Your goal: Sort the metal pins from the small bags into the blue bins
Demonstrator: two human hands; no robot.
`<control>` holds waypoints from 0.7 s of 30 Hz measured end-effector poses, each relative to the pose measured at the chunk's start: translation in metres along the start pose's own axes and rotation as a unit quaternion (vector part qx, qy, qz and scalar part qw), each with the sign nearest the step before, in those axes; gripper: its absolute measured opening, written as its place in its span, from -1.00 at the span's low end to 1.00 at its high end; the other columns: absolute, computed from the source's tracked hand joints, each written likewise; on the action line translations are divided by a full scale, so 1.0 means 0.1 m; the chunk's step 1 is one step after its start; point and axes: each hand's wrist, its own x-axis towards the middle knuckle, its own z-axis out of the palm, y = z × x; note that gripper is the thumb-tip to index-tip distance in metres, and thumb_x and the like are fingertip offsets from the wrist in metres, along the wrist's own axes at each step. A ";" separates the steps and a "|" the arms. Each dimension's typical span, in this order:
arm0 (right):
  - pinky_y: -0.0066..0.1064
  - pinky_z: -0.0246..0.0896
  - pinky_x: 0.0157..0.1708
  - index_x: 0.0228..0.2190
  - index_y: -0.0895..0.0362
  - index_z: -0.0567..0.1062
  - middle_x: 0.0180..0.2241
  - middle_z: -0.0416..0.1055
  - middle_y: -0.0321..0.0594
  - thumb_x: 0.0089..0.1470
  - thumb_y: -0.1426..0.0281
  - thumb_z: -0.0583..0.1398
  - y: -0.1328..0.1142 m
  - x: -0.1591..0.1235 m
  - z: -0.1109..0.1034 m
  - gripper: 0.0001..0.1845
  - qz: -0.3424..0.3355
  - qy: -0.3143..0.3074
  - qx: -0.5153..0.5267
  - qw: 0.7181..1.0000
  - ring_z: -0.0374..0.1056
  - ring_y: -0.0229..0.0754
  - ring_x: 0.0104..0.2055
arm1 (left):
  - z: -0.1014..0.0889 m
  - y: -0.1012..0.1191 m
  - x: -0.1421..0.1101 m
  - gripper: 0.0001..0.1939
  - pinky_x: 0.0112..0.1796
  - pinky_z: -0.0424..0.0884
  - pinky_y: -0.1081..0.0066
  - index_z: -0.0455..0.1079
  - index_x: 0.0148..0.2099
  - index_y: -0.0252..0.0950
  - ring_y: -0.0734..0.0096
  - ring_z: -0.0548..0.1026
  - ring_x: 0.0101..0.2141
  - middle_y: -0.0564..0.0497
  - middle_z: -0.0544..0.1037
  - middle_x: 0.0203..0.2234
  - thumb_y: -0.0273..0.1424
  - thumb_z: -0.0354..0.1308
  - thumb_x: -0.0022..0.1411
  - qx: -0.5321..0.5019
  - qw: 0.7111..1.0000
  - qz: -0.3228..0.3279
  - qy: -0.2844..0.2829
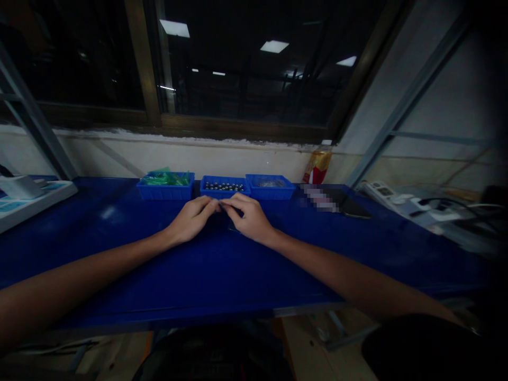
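My left hand (193,218) and my right hand (249,216) meet over the middle of the blue table, fingertips pinched close together. Between them is a small dark thing (221,205), too small and dim to name; both hands seem closed on it. Just beyond the fingers stands a blue bin (224,193) with rows of small shiny metal-topped pieces. To its left, another blue bin (165,193) holds green plastic film or bags. A third blue bin (274,193) on the right contains clear, thin material that I cannot make out.
A red and gold bottle or packet (318,165) stands against the wall, near a dark flat device (349,203) at the back right. Power strips with plugs lie on the left (35,198) and right (413,206). Metal shelf posts rise at both sides, and a window is behind.
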 end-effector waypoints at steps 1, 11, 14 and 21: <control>-0.39 0.16 -0.30 -0.28 0.11 0.49 -0.39 0.37 -0.21 0.09 0.42 0.03 0.01 -0.01 0.00 -0.75 -0.016 0.001 -0.006 1.000 0.27 -0.26 -0.34 | 0.00 -0.02 0.01 -0.60 -0.29 0.24 0.35 0.35 -0.36 -0.31 0.35 0.37 -0.36 -0.01 0.43 -0.44 -0.20 -0.21 0.27 -0.039 0.999 -0.033 0.000; -0.34 0.18 -0.26 -0.17 0.05 0.45 -0.33 0.31 -0.21 0.08 0.45 0.02 0.08 -0.02 -0.02 -0.70 -0.055 -0.024 -0.078 0.995 0.24 -0.23 -0.29 | -0.04 -0.11 0.04 -0.60 -0.43 0.18 0.44 0.32 -0.43 -0.31 0.40 0.33 -0.42 0.02 0.41 -0.49 -0.16 -0.18 0.22 -0.183 0.977 -0.100 -0.043; -0.32 0.17 -0.21 -0.13 0.04 0.42 -0.30 0.30 -0.20 0.05 0.47 0.04 0.07 -0.01 -0.04 -0.67 -0.064 -0.053 -0.089 0.993 0.22 -0.21 -0.23 | -0.02 -0.09 0.05 -0.80 -0.48 0.14 0.47 0.26 -0.44 -0.32 0.46 0.29 -0.50 0.06 0.37 -0.54 -0.31 -0.04 0.14 -0.163 0.979 -0.124 -0.019; -0.30 0.17 -0.17 -0.15 0.10 0.41 -0.27 0.31 -0.19 0.01 0.44 0.11 0.01 0.01 -0.04 -0.69 -0.017 -0.074 -0.025 0.997 0.23 -0.22 -0.21 | 0.00 -0.20 0.06 -0.84 -0.41 0.23 0.46 0.26 -0.36 -0.32 0.46 0.32 -0.45 0.06 0.35 -0.50 -0.33 0.00 0.17 -0.087 0.992 -0.057 0.072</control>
